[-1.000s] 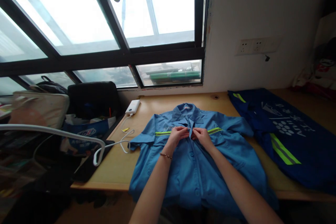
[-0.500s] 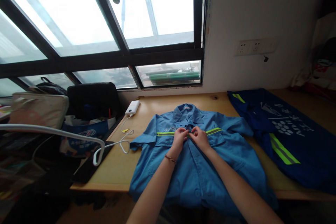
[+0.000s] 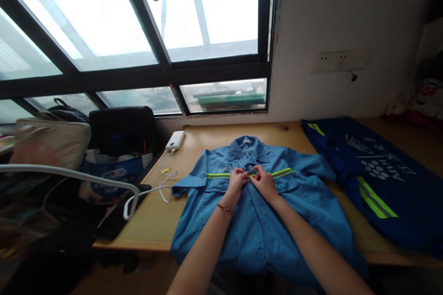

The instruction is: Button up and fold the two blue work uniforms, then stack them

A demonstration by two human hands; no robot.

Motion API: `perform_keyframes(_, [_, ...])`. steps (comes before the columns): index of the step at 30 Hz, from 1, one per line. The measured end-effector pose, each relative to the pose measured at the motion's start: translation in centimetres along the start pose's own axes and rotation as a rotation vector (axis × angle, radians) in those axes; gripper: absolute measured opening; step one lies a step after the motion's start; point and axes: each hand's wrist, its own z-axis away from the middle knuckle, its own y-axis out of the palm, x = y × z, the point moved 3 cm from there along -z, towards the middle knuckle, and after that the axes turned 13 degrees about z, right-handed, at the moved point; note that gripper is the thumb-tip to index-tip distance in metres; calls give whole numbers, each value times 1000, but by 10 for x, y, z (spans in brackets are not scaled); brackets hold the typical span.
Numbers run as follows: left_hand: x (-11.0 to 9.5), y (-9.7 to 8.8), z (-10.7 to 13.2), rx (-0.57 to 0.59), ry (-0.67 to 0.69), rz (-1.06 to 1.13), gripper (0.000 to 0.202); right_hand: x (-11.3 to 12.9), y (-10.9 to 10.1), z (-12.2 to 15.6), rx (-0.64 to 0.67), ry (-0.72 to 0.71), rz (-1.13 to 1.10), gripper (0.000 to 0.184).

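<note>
A person is working at the front of a light blue work shirt (image 3: 256, 221) that is lying flat, collar toward the window, on a wooden table (image 3: 155, 216). The left hand (image 3: 236, 181) and the right hand (image 3: 263, 181) are meeting at the shirt's chest, just below the collar, where a yellow-green reflective stripe (image 3: 218, 175) is crossing the fabric; the fingers of both hands are curling in and pinching the shirt's front edges together. A beaded bracelet (image 3: 224, 208) is sitting on the left wrist. Faint lettering is showing above the stripe on the shirt's chest, too blurred to read. To the right of the shirt, a dark blue garment (image 3: 380, 179) is spreading across the table, touching the shirt's sleeve and carrying white printed characters and a dotted emblem that cannot be made out. To the left of the shirt, a white power bank (image 3: 175, 140) is resting with its white cable (image 3: 162, 183) trailing, and a blue bag (image 3: 114, 174) with a white logo, illegible, is standing beyond the table edge.
</note>
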Motion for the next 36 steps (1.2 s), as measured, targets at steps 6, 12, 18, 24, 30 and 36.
perform_keyframes(6, [0,0,0,10,26,32,34,1,2,0,16,-54,-29,29])
perform_keyframes(12, [0,3,0,73,66,68,38,-19,16,-10,114,162,-361,41])
perform_keyframes(18, [0,4,-1,119,68,130,47,-23,16,-13,148,191,-484,45])
perform_keyframes(24, [-3,2,-3,202,200,89,43,-12,8,-3,188,-14,-131,51])
perform_keyframes(30, [-4,3,-10,294,380,-238,34,-4,-15,0,104,11,130,45])
perform_keyframes(36, [-7,7,-25,340,489,-426,26,12,-25,33,164,2,391,13])
